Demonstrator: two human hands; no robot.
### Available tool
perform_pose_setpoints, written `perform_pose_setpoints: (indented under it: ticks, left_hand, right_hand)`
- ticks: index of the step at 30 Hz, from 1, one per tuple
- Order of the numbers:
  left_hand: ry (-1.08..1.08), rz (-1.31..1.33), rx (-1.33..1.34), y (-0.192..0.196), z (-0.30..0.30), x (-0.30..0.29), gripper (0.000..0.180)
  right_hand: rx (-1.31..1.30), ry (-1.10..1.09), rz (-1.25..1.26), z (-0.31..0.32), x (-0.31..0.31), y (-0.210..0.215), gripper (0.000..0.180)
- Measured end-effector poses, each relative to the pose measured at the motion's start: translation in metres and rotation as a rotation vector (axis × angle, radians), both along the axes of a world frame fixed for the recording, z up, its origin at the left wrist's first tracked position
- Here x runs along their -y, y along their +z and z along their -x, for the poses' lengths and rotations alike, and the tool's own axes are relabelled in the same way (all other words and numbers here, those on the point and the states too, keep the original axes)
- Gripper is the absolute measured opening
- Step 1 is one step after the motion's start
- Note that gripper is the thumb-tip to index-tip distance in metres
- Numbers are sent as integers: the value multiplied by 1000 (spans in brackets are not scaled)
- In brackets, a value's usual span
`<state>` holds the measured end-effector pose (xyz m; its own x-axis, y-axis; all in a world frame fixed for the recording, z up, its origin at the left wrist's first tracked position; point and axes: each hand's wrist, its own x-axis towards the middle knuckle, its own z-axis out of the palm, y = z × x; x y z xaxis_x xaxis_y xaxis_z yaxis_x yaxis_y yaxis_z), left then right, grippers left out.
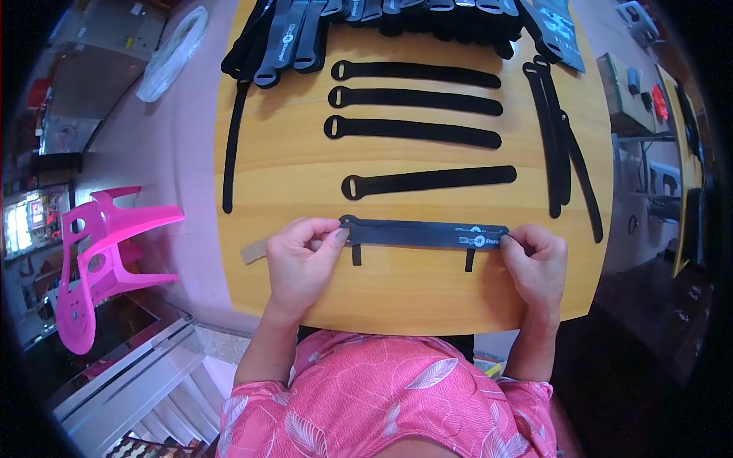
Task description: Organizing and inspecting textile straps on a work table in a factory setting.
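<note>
Between my two hands a dark grey hook-and-loop strap with pale printing is stretched sideways, close to the near edge of the table. My left hand pinches its slotted left end between thumb and fingers. At the other end, my right hand pinches the strap's right tip. Two short black strips stick out below it, one near each end. A small beige piece lies beside my left hand, partly covered by it. Just beyond the held strap lies a single black strap, with its slotted end to the left.
Three more black straps lie in a row farther back on the wooden table. Heaped dark straps fill the far edge. Loose straps lie at right, another strap at left. A pink plastic stool stands left.
</note>
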<state>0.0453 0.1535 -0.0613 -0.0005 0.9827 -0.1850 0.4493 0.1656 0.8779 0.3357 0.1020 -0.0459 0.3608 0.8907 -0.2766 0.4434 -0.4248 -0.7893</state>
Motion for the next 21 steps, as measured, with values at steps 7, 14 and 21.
perform_pose_setpoints:
  ticks: [7,14,21]
  left_hand:
    - [17,45,12,0,-5,-1,9]
    - [83,83,-23,7,-5,0,7]
    - [67,59,-22,7,-6,-2,7]
  right_hand:
    - [6,-26,-13,-3,4,1,12]
    - [61,57,-41,0,-2,1,13]
    - [46,20,-62,2,-2,3,12]
